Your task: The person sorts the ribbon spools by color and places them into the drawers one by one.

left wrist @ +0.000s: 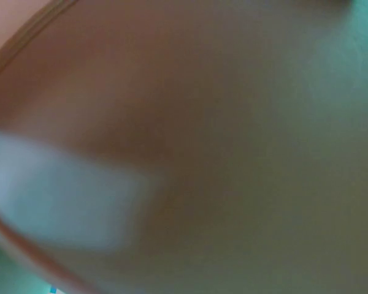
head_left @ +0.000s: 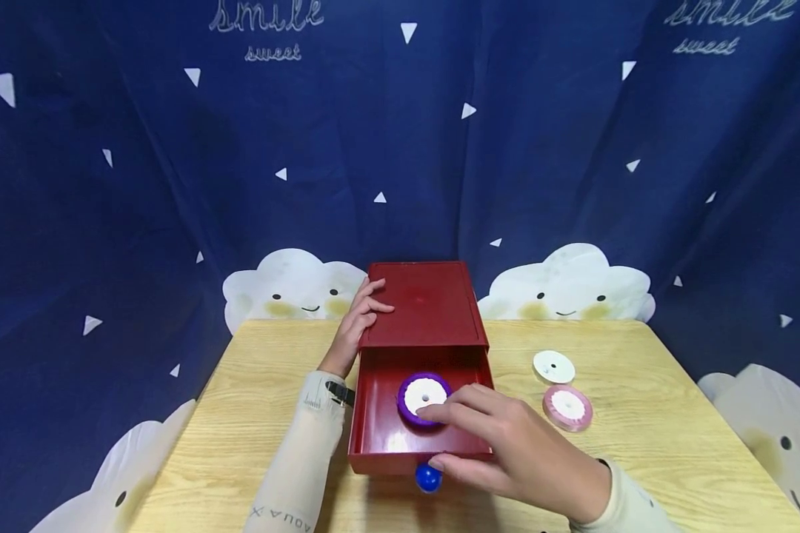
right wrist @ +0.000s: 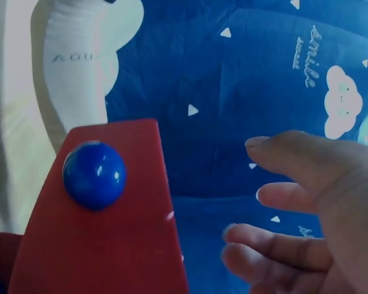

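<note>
A red box [head_left: 427, 303] stands on the table with its drawer [head_left: 376, 433] pulled out toward me. Inside the drawer lies a spool of purple ribbon [head_left: 411, 397] with a white face. My left hand [head_left: 355, 329] rests against the box's left side, its fingers reaching onto the top. Over the drawer's front right edge is my right hand [head_left: 516, 444], fingers extended and holding nothing; the thumb is near the blue knob [head_left: 429, 477]. The right wrist view shows that hand [right wrist: 319, 214] apart from the knob [right wrist: 95, 175]. Blur hides the left hand's detail in the left wrist view.
On the wooden table [head_left: 273, 385], right of the box, lie a white spool [head_left: 545, 364] and a pink ribbon spool [head_left: 568, 408], close together. A dark blue curtain [head_left: 407, 148] with white triangles and clouds hangs behind the table.
</note>
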The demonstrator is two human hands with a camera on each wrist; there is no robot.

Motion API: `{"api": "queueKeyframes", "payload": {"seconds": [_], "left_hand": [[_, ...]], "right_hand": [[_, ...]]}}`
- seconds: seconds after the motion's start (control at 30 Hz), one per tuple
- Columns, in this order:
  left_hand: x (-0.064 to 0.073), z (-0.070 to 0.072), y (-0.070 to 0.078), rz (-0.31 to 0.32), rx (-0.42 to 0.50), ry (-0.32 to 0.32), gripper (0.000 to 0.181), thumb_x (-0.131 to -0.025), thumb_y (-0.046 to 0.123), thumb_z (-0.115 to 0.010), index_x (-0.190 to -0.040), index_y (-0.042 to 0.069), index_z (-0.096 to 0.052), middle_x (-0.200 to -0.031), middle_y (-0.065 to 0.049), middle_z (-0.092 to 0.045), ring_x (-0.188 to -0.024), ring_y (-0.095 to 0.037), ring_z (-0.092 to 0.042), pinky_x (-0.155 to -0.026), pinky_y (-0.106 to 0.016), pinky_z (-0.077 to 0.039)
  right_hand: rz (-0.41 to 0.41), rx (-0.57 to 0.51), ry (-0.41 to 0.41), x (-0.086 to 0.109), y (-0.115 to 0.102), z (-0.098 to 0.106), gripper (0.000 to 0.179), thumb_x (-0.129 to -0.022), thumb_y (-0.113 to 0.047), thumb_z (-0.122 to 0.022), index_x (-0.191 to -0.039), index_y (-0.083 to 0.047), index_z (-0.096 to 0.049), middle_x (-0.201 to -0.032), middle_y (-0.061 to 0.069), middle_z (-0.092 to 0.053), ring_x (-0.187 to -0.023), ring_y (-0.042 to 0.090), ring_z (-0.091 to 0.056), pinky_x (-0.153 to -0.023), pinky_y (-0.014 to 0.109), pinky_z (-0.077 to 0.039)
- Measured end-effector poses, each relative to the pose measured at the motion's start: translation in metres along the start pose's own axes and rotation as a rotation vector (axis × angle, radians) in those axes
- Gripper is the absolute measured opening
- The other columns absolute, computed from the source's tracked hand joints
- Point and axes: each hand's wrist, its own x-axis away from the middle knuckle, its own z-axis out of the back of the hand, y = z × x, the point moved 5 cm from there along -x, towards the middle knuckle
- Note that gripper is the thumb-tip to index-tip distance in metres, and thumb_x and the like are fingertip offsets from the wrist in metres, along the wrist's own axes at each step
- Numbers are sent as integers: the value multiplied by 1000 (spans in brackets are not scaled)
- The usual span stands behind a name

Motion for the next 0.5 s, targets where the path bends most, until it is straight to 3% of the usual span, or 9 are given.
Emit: {"api": "queueKeyframes", "payload": {"seconds": [0.37, 0.5], "left_hand": [[1, 0, -2, 7, 6, 3, 34, -91, -2, -35, -111, -15, -59, -153, -25, -25, -148, -19, -1, -116, -48, -1], [2, 0, -3, 15, 13, 6, 34, -91, -2, -35, -112, -14, -60, -153, -23, -25, -148, -19, -1, -116, -48, -2]], "right_hand": [[-18, -209, -92, 12, -14, -9, 44, -89, -40, -66, -131, -34, -56, -115, -14, -67, -96, 2, -65, -79, 19, -51], [-20, -230, -150, 16, -14, -20, 39, -90, -41, -64, -128, -35, -56, -115, -15, -66, -96, 2, -65, -80, 17, -51]]}}
